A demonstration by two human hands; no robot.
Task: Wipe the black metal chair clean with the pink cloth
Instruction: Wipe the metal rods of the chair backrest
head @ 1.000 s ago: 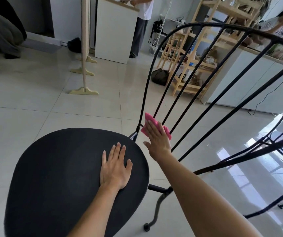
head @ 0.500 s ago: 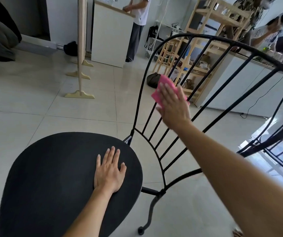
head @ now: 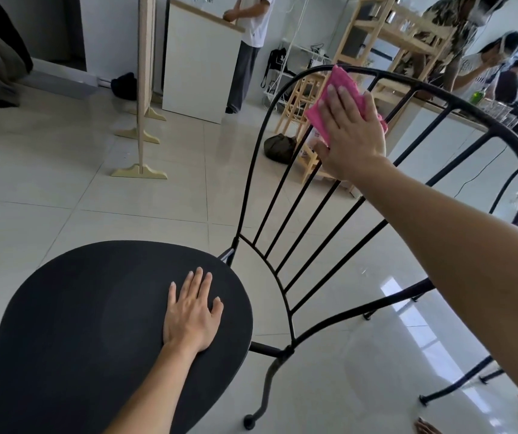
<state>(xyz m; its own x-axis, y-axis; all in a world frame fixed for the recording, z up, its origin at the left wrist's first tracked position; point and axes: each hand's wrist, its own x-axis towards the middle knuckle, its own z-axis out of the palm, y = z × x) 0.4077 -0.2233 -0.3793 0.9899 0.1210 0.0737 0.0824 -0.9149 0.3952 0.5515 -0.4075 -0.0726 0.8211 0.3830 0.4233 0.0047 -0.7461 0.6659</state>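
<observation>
The black metal chair (head: 88,324) fills the lower left with its round seat; its curved back with thin bars rises to the right. My left hand (head: 192,314) rests flat on the seat near the back edge, fingers straight. With straight fingers, my right hand (head: 350,133) presses the pink cloth (head: 336,92) against the upper bars, just under the top rail of the back. Part of the cloth is hidden behind my palm.
Glossy tiled floor surrounds the chair. A wooden stand (head: 141,120) and a white cabinet (head: 198,67) with a person beside it lie behind. Wooden shelves (head: 386,36), a dark bag (head: 279,148) and other people are at the back right. Another black chair frame (head: 483,374) stands right.
My right hand has slid the pink cloth up the back bars, from near the seat to just under the top rail. My left hand has stayed flat on the seat.
</observation>
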